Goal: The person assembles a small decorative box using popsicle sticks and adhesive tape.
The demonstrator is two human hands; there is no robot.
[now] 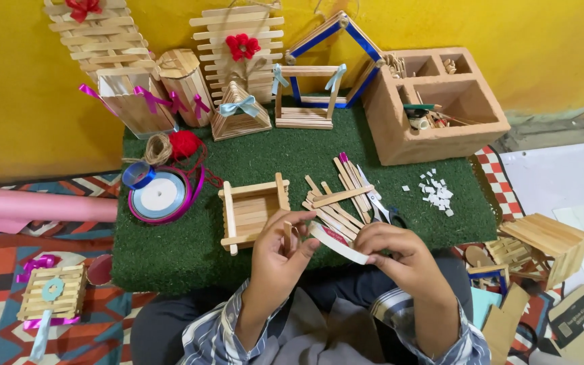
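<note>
White tape roll, a flat ring seen nearly edge-on, sits at lower centre of the frame, its long axis running from upper left to lower right between both hands. The right hand pinches the lower-right end of the ring; the left hand grips a short wooden stick upright, its fingertips touching the ring's upper-left end. Just above lie loose wooden sticks and an open stick-built tray on the green turf mat.
</note>
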